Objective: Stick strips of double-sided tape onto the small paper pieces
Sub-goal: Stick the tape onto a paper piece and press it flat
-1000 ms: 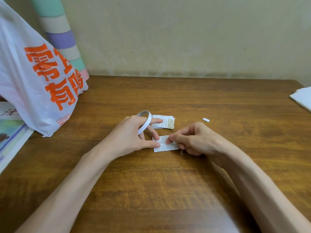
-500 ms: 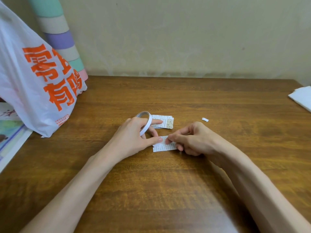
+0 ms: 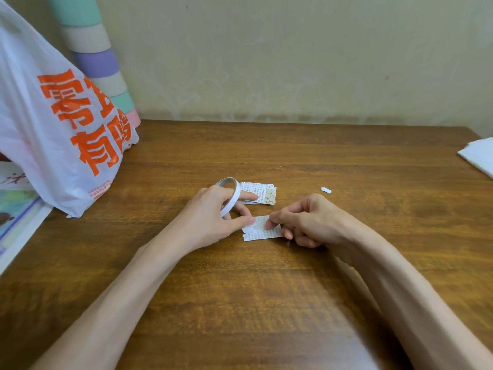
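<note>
A small printed paper piece [image 3: 260, 231] lies flat on the wooden table [image 3: 266, 303] between my hands. My right hand [image 3: 306, 222] pinches at its right part with thumb and forefinger. The thumb of my left hand [image 3: 213, 217] presses the paper's left top corner. A white roll of double-sided tape [image 3: 229, 194] hangs as a ring around my left forefinger. Just behind it lies a small stack of printed paper pieces [image 3: 262, 194], which the left forefinger tip touches.
A white plastic bag [image 3: 53, 124] with orange characters stands at the left, before a pastel-striped tube [image 3: 93, 57]. Printed sheets [image 3: 16, 217] lie at the left edge, white paper [image 3: 480, 156] at the right edge. A tiny white scrap [image 3: 326, 190] lies right of the stack.
My right hand's fingers have shifted slightly on the paper piece, which has turned a little. My left hand with the tape roll has stayed almost still.
</note>
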Available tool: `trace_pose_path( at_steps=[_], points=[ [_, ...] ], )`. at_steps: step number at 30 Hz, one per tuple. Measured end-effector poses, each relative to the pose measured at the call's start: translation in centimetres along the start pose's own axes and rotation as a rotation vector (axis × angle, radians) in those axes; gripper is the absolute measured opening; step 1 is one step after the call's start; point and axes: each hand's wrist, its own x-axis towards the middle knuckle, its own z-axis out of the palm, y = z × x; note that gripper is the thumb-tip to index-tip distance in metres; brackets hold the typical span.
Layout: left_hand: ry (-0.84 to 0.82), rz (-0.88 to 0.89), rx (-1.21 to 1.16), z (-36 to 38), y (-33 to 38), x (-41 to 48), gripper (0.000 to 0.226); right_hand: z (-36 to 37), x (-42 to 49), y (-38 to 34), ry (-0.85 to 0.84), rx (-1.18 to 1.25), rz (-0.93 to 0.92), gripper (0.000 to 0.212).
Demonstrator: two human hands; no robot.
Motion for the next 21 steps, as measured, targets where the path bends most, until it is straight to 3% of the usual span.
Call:
trace_pose_path(
  at_steps=[11, 21],
  points=[
    [0.018, -0.01, -0.02, 0.46, 0.21, -0.09, 0.034, -0.18, -0.36, 0.01, -0.03, -0.022, -0.019, 0.029],
    [0.046, -0.029, -0.036, 0.6, 0.72, -0.27, 0.04, -0.07, -0.36, -0.08, -0.032, -0.005, -0.005, 0.03]
  ],
)
